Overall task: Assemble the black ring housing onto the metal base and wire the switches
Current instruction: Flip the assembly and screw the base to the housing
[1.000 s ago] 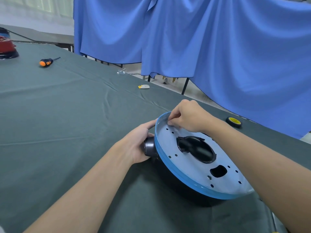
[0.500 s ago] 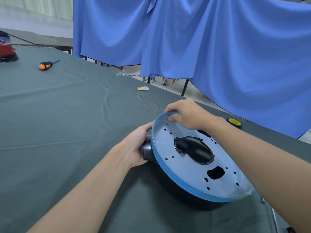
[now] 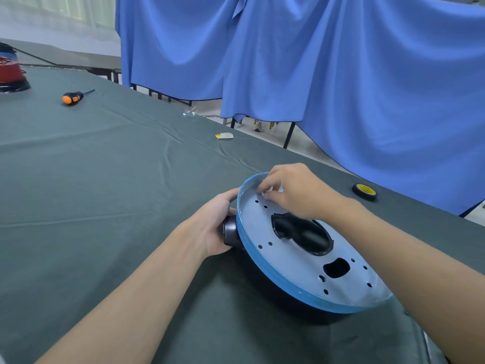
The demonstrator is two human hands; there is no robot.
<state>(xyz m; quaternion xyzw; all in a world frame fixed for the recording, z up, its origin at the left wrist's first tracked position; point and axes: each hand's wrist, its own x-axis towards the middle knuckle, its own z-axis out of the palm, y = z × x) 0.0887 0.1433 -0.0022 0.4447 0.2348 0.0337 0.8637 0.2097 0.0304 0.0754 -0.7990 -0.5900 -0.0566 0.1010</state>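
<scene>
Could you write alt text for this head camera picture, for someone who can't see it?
A person's left hand grips the black housing under a round metal base with a blue rim, while the right hand pinches at its far edge. The work sits on a green-clothed table, with a screwdriver and a tape roll farther off.

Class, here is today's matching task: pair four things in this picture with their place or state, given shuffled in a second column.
1 screwdriver
2 tape roll
3 left hand
4 right hand

A grips the black housing
B far left on the cloth
C pinches at the disc's far rim
D right side of the cloth

Pairs: 1-B, 2-D, 3-A, 4-C
</scene>
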